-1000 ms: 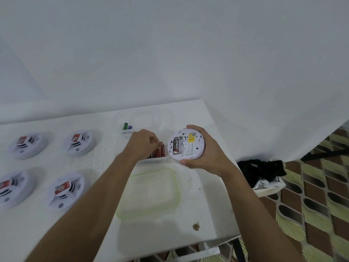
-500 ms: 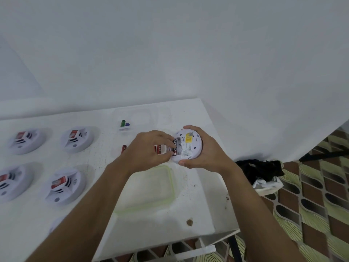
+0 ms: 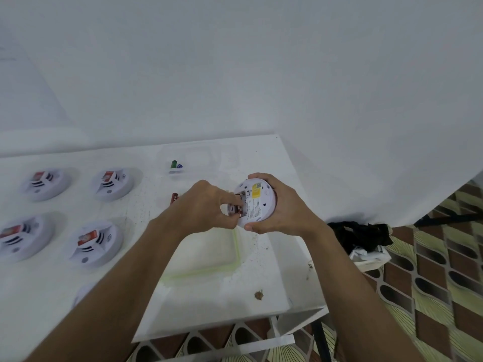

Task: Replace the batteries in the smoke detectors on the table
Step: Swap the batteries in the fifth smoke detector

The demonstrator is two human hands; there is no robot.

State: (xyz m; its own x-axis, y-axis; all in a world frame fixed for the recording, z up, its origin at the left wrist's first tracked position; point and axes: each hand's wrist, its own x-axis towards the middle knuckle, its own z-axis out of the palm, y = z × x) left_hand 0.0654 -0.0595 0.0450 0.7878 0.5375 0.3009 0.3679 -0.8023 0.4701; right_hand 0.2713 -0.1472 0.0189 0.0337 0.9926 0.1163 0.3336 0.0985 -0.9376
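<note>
Changing since one second ago: the left hand (image 3: 206, 205) left the spare red batteries (image 3: 174, 198), which lay on the table just left of the held smoke detector (image 3: 257, 202), and came to the open back of that detector.
Meaning for the task: a fresh cell was probably going into the compartment, so this detector looked half done and not yet closed.
Left hand: the fingers were curled, and thumb and forefinger pinched the red and black battery (image 3: 238, 209) at the left edge of the held smoke detector. Whether it sat fully in its place, I could not tell.
Right hand: the right hand (image 3: 282, 210) was wrapped round the right side of the held smoke detector, thumb under and fingers over the rim, keeping the label side up above the table (image 3: 222, 291).
Green-rimmed lid: the green-rimmed lid (image 3: 236, 246) lay just below and left of the held smoke detector.
Other smoke detectors: the four other smoke detectors (image 3: 95, 242) sat well to the left of the held smoke detector.
Clear box: the clear box (image 3: 203, 155), behind and left of the held smoke detector, contained a green and a blue cell.
</note>
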